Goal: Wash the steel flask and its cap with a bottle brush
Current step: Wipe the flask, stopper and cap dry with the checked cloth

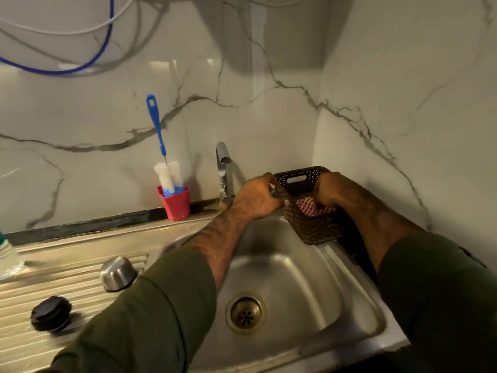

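While both hands work at the basket in the right middle of the frame, the task's things wait at the left.

Sink [301, 278]: steel basin filling the lower centre, drain at its bottom; tap [222, 168] behind it, no water seen running.

Bench [67, 265]: ribbed steel drainer across the lower left, carrying the washing things.

Basket [309, 224]: dark woven one on the sink's far right corner, a red checked cloth [309, 207] inside.

Left hand [255, 196]: grips the basket's near-left rim, fingers curled over the edge.

Right hand [329, 191]: reaches into the basket, fingers curled at the cloth; whether it truly pinches the cloth I cannot tell.

Bottle brush [158, 138]: upper left of centre, standing bristles-down in a red cup [177, 204] by the wall; long axis near upright, blue handle pointing up and leaning slightly left.

Steel cup-cap [118, 273]: mouth-down on the bench, lower left, dome upward.

Black stopper [51, 313]: further lower left, lying flat on the bench.

Flask body: not in view.

Key relation: brush and caps all lie leftward of the hands, well apart from them; the left hand is nearer, so it would likely be the one to reach across for the handle.
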`<state>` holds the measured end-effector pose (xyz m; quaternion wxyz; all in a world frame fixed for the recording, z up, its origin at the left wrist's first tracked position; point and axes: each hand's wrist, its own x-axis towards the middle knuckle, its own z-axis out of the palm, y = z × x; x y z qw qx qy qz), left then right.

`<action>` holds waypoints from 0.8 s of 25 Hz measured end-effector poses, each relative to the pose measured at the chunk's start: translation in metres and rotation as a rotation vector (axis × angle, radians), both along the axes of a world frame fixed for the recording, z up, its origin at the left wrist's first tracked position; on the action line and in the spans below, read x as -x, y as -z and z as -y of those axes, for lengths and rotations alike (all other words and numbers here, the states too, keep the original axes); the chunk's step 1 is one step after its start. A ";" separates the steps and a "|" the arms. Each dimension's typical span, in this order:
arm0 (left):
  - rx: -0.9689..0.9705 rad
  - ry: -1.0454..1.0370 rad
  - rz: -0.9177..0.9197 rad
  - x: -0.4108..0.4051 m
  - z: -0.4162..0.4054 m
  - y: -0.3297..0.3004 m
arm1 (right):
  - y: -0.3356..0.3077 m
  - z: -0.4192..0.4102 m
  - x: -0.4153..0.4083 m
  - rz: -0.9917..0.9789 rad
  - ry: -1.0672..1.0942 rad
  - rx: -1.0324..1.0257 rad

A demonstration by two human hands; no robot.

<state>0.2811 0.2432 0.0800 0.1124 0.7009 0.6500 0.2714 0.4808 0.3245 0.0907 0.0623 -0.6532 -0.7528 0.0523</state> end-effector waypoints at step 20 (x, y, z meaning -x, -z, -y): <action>-0.073 -0.039 0.214 0.038 0.024 0.013 | -0.058 0.024 -0.024 -0.863 -0.084 0.151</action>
